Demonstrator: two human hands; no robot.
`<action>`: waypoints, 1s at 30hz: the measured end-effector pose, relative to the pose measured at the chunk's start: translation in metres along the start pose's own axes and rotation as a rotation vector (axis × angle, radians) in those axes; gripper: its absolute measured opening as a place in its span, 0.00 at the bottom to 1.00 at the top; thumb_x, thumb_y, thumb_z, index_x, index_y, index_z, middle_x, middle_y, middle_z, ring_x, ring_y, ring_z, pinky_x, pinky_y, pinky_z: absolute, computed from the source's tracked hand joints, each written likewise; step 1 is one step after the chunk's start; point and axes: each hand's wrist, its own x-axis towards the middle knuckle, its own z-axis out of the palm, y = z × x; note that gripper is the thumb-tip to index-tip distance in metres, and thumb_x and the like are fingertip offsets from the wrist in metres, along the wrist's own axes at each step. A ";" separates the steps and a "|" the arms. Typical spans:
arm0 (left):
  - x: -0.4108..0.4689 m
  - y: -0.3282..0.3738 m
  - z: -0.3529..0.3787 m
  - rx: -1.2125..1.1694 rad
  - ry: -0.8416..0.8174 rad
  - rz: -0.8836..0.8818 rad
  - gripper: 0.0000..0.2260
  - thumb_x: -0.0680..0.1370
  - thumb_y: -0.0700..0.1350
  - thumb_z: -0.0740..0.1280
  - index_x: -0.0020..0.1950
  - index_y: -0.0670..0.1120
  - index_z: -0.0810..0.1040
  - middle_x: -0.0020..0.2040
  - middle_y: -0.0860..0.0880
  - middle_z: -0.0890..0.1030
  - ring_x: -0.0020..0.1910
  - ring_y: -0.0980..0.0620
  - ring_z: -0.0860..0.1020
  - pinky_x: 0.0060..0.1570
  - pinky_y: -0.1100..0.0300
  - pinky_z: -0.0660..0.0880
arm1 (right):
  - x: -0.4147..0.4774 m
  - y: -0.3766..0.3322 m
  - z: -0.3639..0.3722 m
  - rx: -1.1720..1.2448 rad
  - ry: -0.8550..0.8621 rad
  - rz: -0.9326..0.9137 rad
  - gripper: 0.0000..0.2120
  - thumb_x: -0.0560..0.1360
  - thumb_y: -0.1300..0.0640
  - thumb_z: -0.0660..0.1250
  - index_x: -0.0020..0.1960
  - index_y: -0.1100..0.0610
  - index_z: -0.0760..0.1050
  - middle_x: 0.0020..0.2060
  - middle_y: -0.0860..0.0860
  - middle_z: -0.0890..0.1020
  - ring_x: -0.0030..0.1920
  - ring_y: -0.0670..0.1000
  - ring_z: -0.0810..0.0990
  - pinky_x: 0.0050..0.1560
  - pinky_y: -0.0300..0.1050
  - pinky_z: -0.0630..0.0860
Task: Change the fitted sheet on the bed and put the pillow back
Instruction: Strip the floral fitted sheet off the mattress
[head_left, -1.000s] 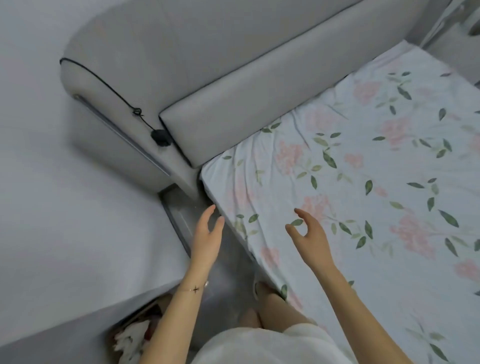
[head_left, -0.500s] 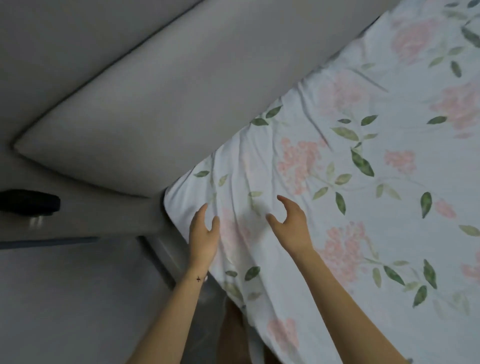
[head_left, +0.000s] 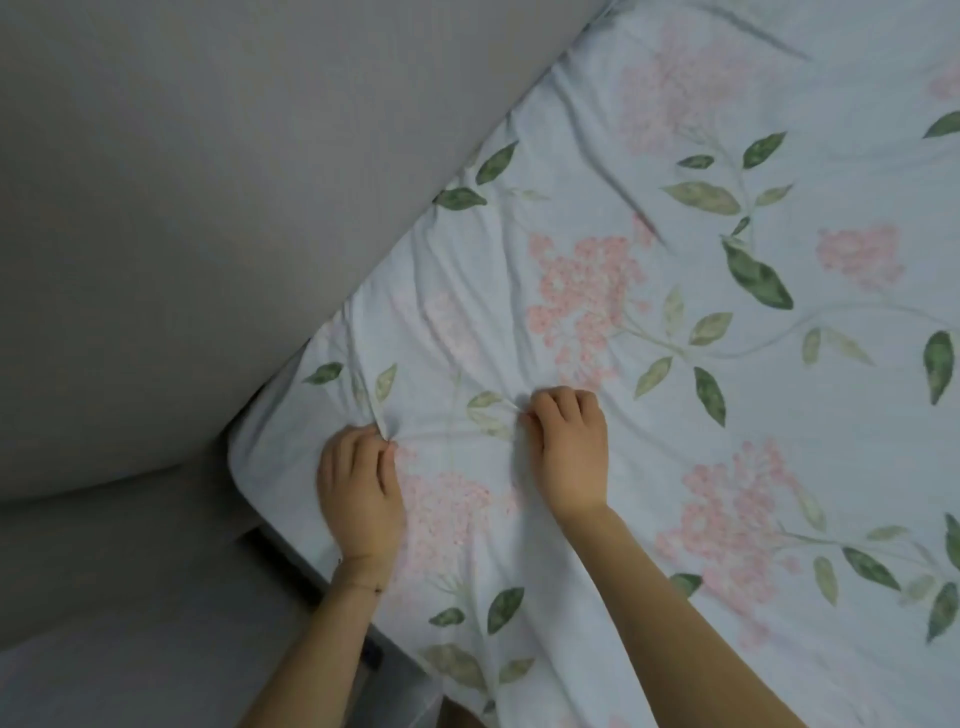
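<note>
Bed corner: fitted sheet (head_left: 597, 291) pinched between both hands' fingers (head_left: 545, 410).

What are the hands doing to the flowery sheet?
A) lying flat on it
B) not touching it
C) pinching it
C: the left hand and right hand both curl their fingers round little folds of the flowery sheet near the bed's corner.
</note>
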 end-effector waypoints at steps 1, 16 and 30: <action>0.001 0.009 -0.004 -0.056 -0.009 -0.065 0.09 0.81 0.43 0.61 0.47 0.41 0.78 0.47 0.45 0.80 0.47 0.44 0.76 0.45 0.50 0.75 | 0.003 -0.001 -0.009 0.043 -0.027 0.041 0.13 0.79 0.54 0.57 0.43 0.59 0.74 0.38 0.54 0.79 0.41 0.58 0.74 0.38 0.50 0.71; 0.061 0.277 0.076 -0.880 -0.239 -0.163 0.10 0.80 0.38 0.65 0.40 0.45 0.71 0.33 0.53 0.73 0.33 0.60 0.69 0.35 0.69 0.68 | 0.056 0.161 -0.146 0.488 0.361 0.697 0.05 0.80 0.56 0.63 0.47 0.57 0.72 0.30 0.50 0.72 0.29 0.48 0.68 0.32 0.44 0.65; -0.009 0.312 0.088 -0.736 -0.532 -0.095 0.09 0.75 0.45 0.73 0.52 0.49 0.76 0.47 0.60 0.79 0.46 0.70 0.76 0.46 0.76 0.70 | -0.025 0.238 -0.166 -0.069 0.190 0.563 0.10 0.80 0.58 0.57 0.45 0.62 0.73 0.39 0.57 0.78 0.39 0.59 0.74 0.36 0.49 0.67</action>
